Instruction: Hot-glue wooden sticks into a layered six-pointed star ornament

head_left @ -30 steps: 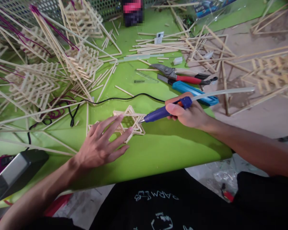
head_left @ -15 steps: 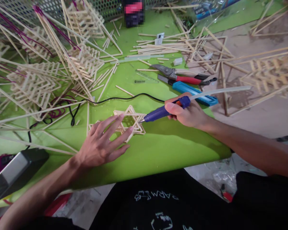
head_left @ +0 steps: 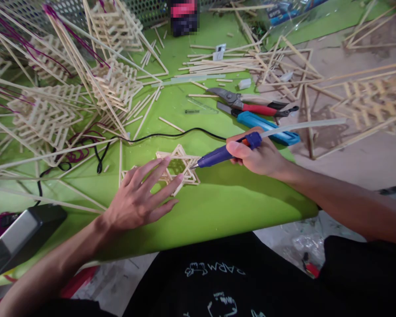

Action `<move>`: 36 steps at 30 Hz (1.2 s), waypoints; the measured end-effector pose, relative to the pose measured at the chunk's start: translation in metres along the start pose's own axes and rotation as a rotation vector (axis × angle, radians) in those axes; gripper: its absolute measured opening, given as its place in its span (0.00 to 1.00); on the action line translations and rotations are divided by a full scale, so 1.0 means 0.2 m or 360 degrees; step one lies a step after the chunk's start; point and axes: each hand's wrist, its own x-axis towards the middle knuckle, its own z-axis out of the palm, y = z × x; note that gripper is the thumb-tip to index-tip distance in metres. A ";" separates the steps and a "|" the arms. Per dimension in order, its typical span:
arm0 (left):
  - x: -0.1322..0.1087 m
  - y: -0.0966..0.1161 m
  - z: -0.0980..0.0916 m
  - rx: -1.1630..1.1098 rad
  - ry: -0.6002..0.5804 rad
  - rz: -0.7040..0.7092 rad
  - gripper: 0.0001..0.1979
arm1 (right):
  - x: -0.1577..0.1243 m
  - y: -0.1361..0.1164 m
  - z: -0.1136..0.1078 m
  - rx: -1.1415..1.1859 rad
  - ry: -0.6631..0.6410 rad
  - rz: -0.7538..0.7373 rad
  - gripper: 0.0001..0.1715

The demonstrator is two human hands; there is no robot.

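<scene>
Where the stick star (head_left: 185, 157) lies flat on the bench (head_left: 251, 207), it sits between the two hands, and the left hand (head_left: 140, 202) is the nearer. That hand is palm down with its fingers spread, gripping nothing; two fingertips rest on the star's left side and cover some of it. More sticks show just left, beneath the same hand, but whether they are joined to the star cannot be told. The right hand (head_left: 257, 154) is apart from the star and closed around a glue gun (head_left: 214, 157), whose metal nozzle meets the star at its right side. The gun's long axis runs from that nozzle rightward and slightly away from the person, and a glue stick (head_left: 303, 126) juts from its rear in nearly the same line. The star has no clear long axis of its own, its points spreading around an open middle. Beyond the right hand lie a blue cutter (head_left: 267, 127) and pruners (head_left: 249, 107). As for containers, a clear bag (head_left: 295, 17) lies at the far right with blue print showing, its contents unclear; the perforated wall (head_left: 64, 15) at far left may be a basket's side, but what it holds cannot be made out.
</scene>
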 end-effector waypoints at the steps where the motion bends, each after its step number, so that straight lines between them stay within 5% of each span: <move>1: 0.00 0.00 0.00 -0.0001 0.0002 0.0001 0.29 | 0.00 0.00 0.00 -0.0003 0.0007 0.0000 0.28; 21: 0.00 0.00 -0.01 -0.0021 -0.0035 0.0002 0.30 | 0.01 0.00 0.00 -0.0066 -0.0036 -0.0134 0.30; 36: 0.00 0.00 -0.01 -0.0031 -0.0028 0.0005 0.31 | 0.01 0.03 -0.05 -0.0215 -0.0100 -0.0682 0.34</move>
